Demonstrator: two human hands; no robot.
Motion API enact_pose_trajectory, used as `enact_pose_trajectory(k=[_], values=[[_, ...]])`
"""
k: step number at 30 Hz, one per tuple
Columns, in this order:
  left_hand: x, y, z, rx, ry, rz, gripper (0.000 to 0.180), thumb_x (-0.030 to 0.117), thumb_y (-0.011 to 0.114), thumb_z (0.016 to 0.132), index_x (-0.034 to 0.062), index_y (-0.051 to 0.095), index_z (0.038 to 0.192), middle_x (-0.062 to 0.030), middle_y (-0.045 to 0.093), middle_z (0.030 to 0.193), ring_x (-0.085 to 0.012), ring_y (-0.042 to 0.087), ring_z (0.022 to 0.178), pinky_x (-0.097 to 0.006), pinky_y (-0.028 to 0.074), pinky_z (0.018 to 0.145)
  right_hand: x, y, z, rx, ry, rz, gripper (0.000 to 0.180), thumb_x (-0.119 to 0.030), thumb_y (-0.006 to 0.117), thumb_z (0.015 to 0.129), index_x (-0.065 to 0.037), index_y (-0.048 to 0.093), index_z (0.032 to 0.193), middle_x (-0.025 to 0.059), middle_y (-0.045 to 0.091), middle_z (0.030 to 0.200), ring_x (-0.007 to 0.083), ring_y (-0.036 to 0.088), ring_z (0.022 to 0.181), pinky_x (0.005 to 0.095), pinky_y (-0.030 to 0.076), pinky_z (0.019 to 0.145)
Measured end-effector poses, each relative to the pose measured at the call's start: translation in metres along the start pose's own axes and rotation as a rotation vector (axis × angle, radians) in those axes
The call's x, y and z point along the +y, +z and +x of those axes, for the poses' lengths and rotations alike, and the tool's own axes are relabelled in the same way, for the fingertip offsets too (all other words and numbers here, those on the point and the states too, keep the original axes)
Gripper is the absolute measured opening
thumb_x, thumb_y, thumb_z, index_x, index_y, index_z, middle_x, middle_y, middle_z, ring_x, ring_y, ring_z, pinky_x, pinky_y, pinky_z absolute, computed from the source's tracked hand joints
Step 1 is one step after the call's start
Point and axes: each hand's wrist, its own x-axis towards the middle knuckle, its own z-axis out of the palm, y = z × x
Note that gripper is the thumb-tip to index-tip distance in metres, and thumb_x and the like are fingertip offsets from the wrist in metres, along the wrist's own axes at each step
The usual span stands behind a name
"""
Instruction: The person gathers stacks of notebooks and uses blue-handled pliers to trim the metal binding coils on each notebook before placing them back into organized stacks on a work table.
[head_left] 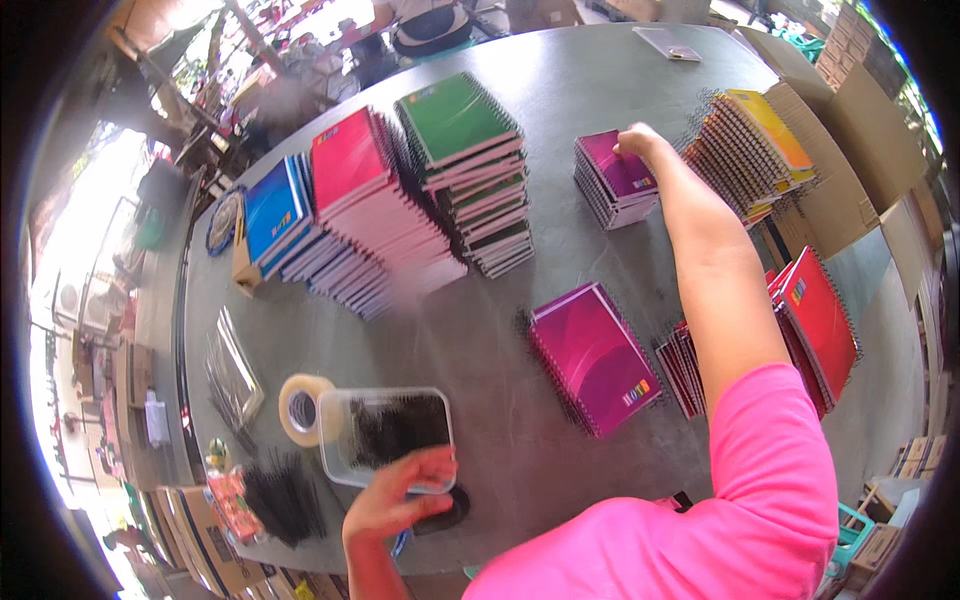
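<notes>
Where the right hand [640,143] reaches, upper right of centre: one purple stack [612,192], spiral-bound, standing on a grey table [570,80]. Fingers at the stack's top corner; whether they grip a book or merely rest there cannot be told.

Lower left of centre: left hand [400,492], fingers loosely curved, a gap between them and the thumb, at the lower right corner of a clear tub [338,440]. Contact with its rim cannot be told. Tub contents: dark pieces [400,428], blurred.

Just beside the tub, on its left: one tape roll [293,385]. Further left: black strands [285,495], loose, and clear plastic [237,365].

Right of centre: one magenta notebook [598,358], lying flat.

Lower right, partly behind the right arm: red notebooks [822,325].

Upper right: yellow notebooks [770,130], piled beside an open carton [875,130].

Upper left to upper centre, in a row: blue stack [275,215], pink stack [350,160], green stack [457,118], the pink one leaning.
</notes>
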Motion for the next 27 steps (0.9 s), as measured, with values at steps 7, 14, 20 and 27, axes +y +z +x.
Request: enact_pose_trajectory(k=[7,14,20,27], values=[[0.028,0.016,0.112,0.217,0.288,-0.367,0.061,0.044,0.052,0.088,-0.0018,0.04,0.127,-0.011,0.055,0.107,-0.0189,0.054,0.095,-0.03,0.042,0.086,-0.065,0.002,-0.04,0.841,-0.078,1.28,0.046,-0.029,0.062,0.076,-0.002,0.057,0.114,0.0172,0.056,0.116,0.0257,0.052,0.111,0.0304,0.043,0.089],[-0.012,0.094,0.145,0.344,-0.087,-0.769,0.074,0.063,0.043,0.083,0.0053,0.04,0.129,-0.013,0.052,0.114,-0.019,0.046,0.106,-0.039,0.035,0.092,-0.083,0.115,-0.219,0.134,-0.29,1.79,0.095,-0.076,0.039,0.074,-0.004,0.034,0.136,0.0159,0.036,0.137,0.0259,0.039,0.12,0.0402,0.029,0.096],[0.015,0.133,0.16,0.305,0.113,-0.525,0.076,0.059,0.051,0.081,0.006,0.034,0.132,-0.0121,0.05,0.118,-0.02,0.046,0.11,-0.037,0.033,0.096,-0.121,0.151,-0.264,0.015,-0.29,1.959,0.065,-0.052,0.057,0.08,-0.004,0.047,0.123,0.0107,0.054,0.115,0.0188,0.052,0.104,0.0327,0.04,0.088],[0.042,0.149,0.15,0.328,0.181,-0.407,0.064,0.046,0.059,0.082,0.002,0.037,0.124,-0.0131,0.054,0.111,-0.0194,0.055,0.096,-0.03,0.046,0.082,-0.106,0.144,-0.259,-0.333,-0.241,2.015,0.041,-0.04,0.062,0.08,-0.007,0.057,0.103,0.0046,0.061,0.088,0.0112,0.059,0.074,0.0246,0.049,0.064]])
